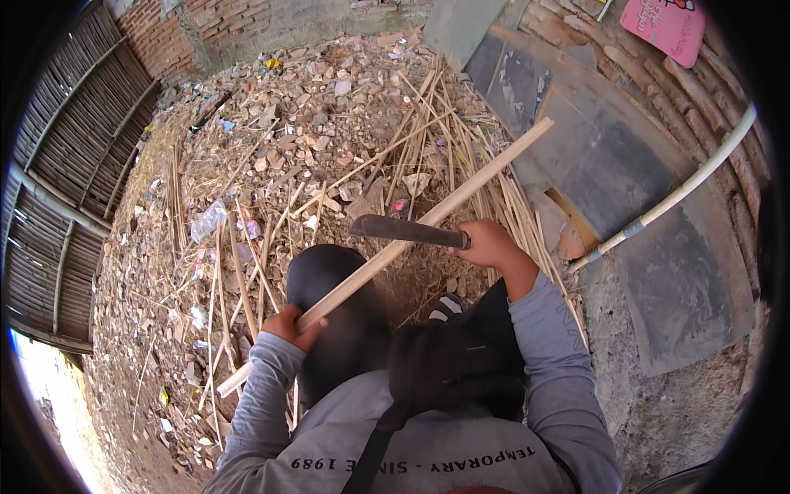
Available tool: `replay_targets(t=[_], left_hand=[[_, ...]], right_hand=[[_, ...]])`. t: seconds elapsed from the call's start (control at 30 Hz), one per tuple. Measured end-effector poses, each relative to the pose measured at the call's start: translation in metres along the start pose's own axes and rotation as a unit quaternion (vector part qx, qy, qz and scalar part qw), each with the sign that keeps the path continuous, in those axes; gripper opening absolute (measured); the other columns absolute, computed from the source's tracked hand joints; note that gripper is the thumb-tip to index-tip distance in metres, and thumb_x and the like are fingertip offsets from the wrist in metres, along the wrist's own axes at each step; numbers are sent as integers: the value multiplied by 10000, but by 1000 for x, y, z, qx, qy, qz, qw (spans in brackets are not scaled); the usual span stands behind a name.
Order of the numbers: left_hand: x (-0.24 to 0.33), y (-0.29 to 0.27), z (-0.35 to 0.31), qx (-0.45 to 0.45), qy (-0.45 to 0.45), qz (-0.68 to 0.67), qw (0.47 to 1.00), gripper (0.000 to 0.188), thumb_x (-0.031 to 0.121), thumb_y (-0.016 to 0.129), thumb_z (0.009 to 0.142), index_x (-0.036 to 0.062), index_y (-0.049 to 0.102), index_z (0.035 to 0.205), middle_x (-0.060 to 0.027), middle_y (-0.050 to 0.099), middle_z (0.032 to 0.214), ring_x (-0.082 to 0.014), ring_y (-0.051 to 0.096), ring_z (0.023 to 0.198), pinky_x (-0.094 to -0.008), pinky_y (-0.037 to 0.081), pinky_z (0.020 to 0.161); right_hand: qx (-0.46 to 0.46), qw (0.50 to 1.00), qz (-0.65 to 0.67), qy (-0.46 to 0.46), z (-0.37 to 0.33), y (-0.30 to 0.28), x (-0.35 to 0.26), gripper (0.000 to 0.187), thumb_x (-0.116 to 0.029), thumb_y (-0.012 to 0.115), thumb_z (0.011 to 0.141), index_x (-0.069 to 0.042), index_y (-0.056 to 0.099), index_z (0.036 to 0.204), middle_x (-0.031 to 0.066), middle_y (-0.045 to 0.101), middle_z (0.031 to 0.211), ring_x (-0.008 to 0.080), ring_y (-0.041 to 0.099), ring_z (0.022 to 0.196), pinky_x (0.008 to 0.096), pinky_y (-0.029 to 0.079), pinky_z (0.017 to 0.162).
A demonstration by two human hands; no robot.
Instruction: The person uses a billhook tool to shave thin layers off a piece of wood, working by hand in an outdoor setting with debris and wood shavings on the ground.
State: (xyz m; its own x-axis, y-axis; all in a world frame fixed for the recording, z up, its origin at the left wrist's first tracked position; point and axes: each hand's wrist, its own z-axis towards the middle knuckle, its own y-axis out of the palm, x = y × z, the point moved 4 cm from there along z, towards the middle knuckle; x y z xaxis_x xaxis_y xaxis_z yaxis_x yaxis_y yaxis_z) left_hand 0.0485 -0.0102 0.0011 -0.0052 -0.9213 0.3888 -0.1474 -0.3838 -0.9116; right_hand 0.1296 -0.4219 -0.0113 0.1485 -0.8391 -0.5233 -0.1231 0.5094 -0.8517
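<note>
Shirt (453,436), right grip (490,248) clenched round machete (403,230)

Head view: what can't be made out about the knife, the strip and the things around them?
All in the head view:
- Knife handle: mostly hidden by the right hand.
- Wooden strip: partly covered by the left hand and the crossing blade.
- Pink panel: cut off by the top edge.
- Yellow scrap: too small to identify.

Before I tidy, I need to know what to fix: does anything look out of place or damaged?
Yes. A crumpled plastic bag lies on the rubble to the left, like stray litter, and the lower dark panel at right has pale scuffs, suggesting wear. The held wood strip looks unbroken.
</note>
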Motion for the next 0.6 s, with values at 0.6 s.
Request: replay_targets(t=[0.6], left_hand=[[2, -2, -1, -4, 6, -1, 1000, 638, 622, 707, 739, 15, 615, 913, -218, 644, 719, -404, 661, 718, -450, 525, 650]], right_hand=[[-5, 1000, -1, 6, 0, 1, 0, 260, -327, 774, 729, -106, 687, 836, 148, 664, 772, 355, 654, 768, 445, 503, 671]])
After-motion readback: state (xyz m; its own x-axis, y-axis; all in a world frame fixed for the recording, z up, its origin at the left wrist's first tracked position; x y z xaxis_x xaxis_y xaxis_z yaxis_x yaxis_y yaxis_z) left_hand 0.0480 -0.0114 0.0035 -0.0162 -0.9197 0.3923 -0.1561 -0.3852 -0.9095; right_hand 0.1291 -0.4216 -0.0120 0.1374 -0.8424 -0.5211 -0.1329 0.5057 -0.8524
